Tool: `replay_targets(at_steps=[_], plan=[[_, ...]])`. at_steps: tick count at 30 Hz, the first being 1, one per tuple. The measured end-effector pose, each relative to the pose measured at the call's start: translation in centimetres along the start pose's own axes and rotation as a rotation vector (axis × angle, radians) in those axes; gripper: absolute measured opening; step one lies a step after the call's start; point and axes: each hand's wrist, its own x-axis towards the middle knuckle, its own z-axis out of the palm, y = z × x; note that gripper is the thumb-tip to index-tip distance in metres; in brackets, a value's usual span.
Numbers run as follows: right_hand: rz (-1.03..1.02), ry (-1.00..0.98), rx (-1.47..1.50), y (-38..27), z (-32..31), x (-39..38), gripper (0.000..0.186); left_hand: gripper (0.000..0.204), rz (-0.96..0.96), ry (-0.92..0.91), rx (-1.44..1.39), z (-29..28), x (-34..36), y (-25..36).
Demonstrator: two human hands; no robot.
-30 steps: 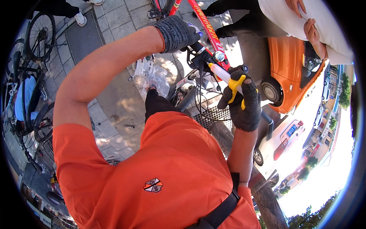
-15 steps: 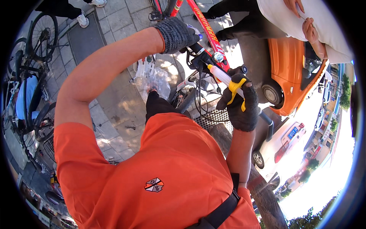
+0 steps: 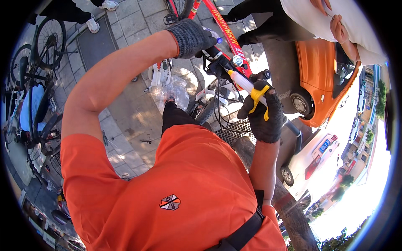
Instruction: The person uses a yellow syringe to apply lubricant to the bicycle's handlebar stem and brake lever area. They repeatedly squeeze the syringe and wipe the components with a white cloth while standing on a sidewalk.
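My left hand [image 3: 188,38], in a dark grey knit glove, is closed beside the top of the black handlebar [image 3: 212,53], around a small object with a blue end [image 3: 217,40], mostly hidden. My right hand [image 3: 266,121], in a dark glove, grips a translucent tube tool [image 3: 242,80] with yellow tip and yellow grip, pointed up-left at the black stem area, where cables loop down. Whether the tip touches is unclear. A red bicycle frame [image 3: 226,31] with a silver bell [image 3: 237,60] runs behind.
A person in white [image 3: 333,12] stands at upper right beside an orange car [image 3: 314,79]; a white car [image 3: 310,159] is below. Bicycles [image 3: 48,44] and someone in blue [image 3: 31,108] are at left. A plastic bag [image 3: 176,92] lies by my foot; a tree trunk [image 3: 293,213] stands lower right.
The view has shifted slightly, with the surroundings a little lower and further right in the picture. Both hands keep nearly the same places and grips.
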Motion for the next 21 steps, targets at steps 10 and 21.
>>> replay_targets(at_steps=[10, 21], plan=[[0.014, 0.048, 0.04, -0.3, 0.4, -0.1, 0.045, 0.052, -0.008, -0.026, 0.003, 0.5, -0.2, -0.1], [0.055, 0.018, 0.049, 0.6, -0.5, 0.1, 0.043, 0.054, -0.036, -0.06, 0.018, 0.2, -0.3, 0.2]])
